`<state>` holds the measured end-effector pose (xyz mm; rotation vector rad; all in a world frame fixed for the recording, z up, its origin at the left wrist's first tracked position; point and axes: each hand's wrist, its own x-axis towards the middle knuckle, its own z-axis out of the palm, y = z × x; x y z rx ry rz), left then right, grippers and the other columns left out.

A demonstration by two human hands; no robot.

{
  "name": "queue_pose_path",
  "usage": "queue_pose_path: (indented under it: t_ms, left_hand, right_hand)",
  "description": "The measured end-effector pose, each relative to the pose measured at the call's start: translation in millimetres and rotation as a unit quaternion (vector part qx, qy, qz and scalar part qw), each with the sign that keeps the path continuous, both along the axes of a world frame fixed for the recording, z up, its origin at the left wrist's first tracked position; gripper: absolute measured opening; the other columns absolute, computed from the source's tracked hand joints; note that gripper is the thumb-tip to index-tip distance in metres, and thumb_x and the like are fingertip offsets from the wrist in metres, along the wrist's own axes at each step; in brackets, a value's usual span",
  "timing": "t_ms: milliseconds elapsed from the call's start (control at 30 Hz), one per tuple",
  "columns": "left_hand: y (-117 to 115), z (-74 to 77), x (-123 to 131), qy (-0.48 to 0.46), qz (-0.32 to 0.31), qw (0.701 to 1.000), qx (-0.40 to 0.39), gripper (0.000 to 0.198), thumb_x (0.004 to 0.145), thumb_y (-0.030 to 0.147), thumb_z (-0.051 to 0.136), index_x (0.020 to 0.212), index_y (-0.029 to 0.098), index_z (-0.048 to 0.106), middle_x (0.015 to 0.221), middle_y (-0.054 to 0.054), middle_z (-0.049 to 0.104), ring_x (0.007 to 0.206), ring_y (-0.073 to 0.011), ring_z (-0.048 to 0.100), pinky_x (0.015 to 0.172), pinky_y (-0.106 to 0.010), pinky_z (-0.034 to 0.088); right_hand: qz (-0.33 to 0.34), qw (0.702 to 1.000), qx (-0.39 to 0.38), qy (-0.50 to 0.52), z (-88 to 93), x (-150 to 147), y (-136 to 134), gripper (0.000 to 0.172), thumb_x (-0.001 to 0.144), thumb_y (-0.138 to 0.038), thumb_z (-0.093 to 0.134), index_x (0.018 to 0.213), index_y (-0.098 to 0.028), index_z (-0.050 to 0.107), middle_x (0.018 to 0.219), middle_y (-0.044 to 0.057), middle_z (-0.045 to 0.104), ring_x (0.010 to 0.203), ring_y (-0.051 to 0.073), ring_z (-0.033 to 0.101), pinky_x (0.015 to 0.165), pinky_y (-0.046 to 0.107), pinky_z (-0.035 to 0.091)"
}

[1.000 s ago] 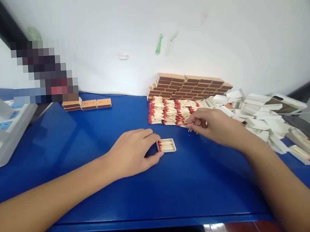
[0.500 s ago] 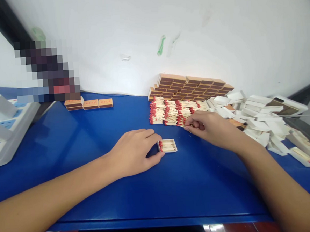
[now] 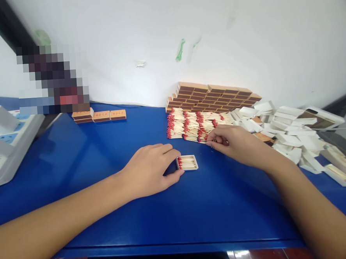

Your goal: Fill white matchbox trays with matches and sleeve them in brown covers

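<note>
Left forearm (image 3: 78, 209) over tabletop (image 3: 167, 223) front edge, left hand (image 3: 152, 170) palm down, thumb and index parted, right hand (image 3: 234, 143) nearer back edge, fingers curled, thumb and index pinched.

A power strip (image 3: 25, 140) sits at left, and possibly a phone (image 3: 321, 118) at right.

And here's the left hand (image 3: 152, 170), bare and slim-fingered, backed by a smooth left forearm (image 3: 67, 214), bare to the edge of view! Over to the right hand (image 3: 235, 145), bare too, narrowing at the wrist before the bare right forearm (image 3: 306, 199) broadens out towards the elbow!
</note>
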<state>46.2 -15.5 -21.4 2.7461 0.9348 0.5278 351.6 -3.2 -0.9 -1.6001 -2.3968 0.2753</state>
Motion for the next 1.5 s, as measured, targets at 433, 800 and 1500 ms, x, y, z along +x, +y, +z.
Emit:
queue_pose_path:
  t_ms: [433, 800, 1500]
  left_hand:
    - [0.1, -0.7, 0.1, 0.001, 0.002, 1.000, 0.001, 0.029, 0.101, 0.040, 0.064, 0.119, 0.019, 0.073, 0.094, -0.002, 0.070, 0.080, -0.0179, 0.065, 0.070, -0.033, 0.046]
    - [-0.7, -1.1, 0.9, -0.008, 0.005, 1.000, -0.002, 0.027, 0.101, 0.040, 0.064, 0.117, 0.019, 0.074, 0.091, -0.001, 0.068, 0.079, -0.0181, 0.064, 0.071, -0.034, 0.045]
    - [-0.3, -1.3, 0.1, -0.005, 0.003, 1.000, -0.005, 0.028, 0.101, 0.039, 0.065, 0.119, 0.020, 0.074, 0.094, 0.000, 0.069, 0.080, -0.0181, 0.065, 0.071, -0.034, 0.045]
  right_hand:
    - [0.036, 0.999, 0.005, 0.036, 8.3, -18.3, -15.3, 0.015, 0.102, -0.033, 0.060, 0.093, -0.024, 0.067, 0.078, 0.002, 0.064, 0.067, 0.018, 0.055, 0.063, 0.032, 0.041]
    - [0.105, 0.994, -0.006, 0.038, 4.1, -51.9, -35.3, 0.009, 0.105, -0.027, 0.058, 0.098, -0.023, 0.063, 0.086, 0.003, 0.063, 0.072, 0.017, 0.058, 0.064, 0.031, 0.043]
    - [0.095, 0.994, -0.001, 0.051, 3.8, -48.9, -33.0, 0.007, 0.102, -0.021, 0.060, 0.097, -0.023, 0.065, 0.087, 0.001, 0.063, 0.073, 0.016, 0.058, 0.065, 0.030, 0.044]
